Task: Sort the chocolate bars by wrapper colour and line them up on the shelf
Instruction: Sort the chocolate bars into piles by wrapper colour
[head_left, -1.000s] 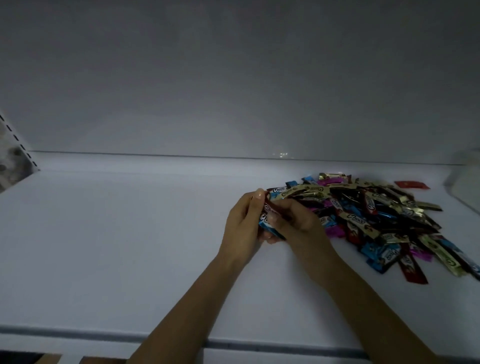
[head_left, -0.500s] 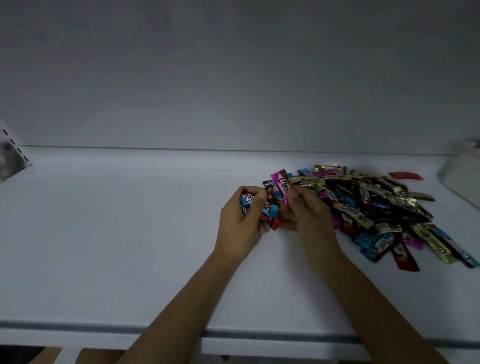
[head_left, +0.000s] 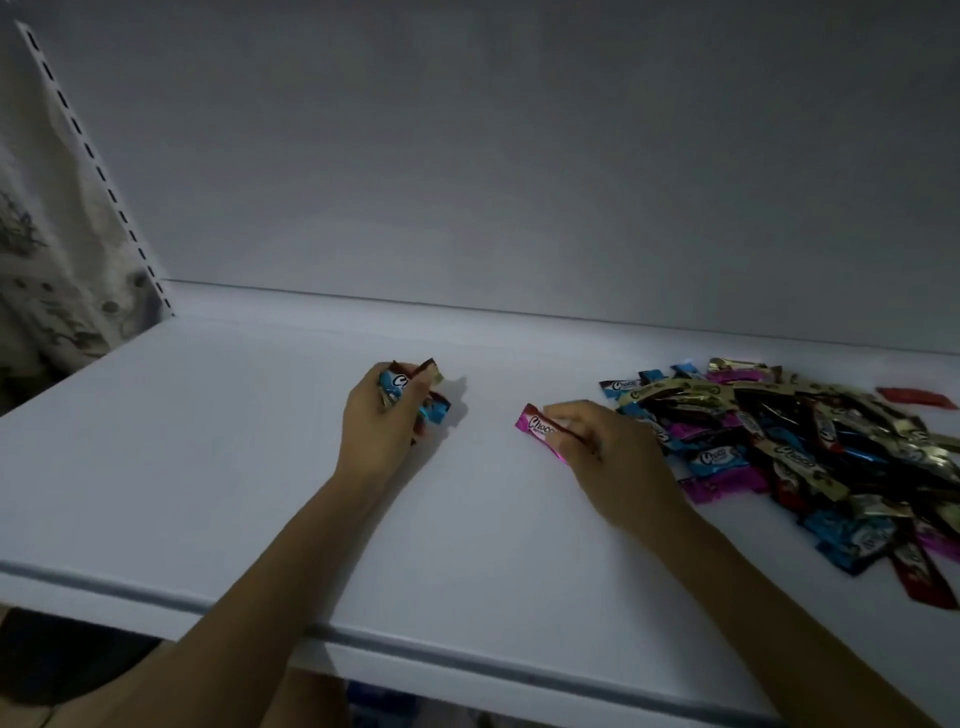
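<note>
The chocolate bars (head_left: 805, 457) lie in a loose heap on the right side of the shelf (head_left: 208, 441), with blue, gold, pink, red and dark wrappers all mixed and overlapping. One red bar (head_left: 917, 397) lies by itself just behind the heap, near the back. At the heap's left edge the right hand (head_left: 610, 457) comes in low over the white surface, fingers and thumb curled to pinch a pink bar (head_left: 540, 430). The bar sticks out to the left of the fingertips at a slant, and I cannot tell whether it rests on the shelf or is just clear of it. Well apart to the left, the left hand (head_left: 382, 431) is closed round a small bunch of bars (head_left: 415, 392). A blue wrapper shows at the top beside the thumb, a gold end and a dark one poke out above the fingers, and another blue end shows below them. That hand sits low over the shelf, about midway along it. Behind everything stands a plain grey back panel (head_left: 519, 156), and at the far left a slotted rail (head_left: 93, 156) runs up from the shelf's back corner.
</note>
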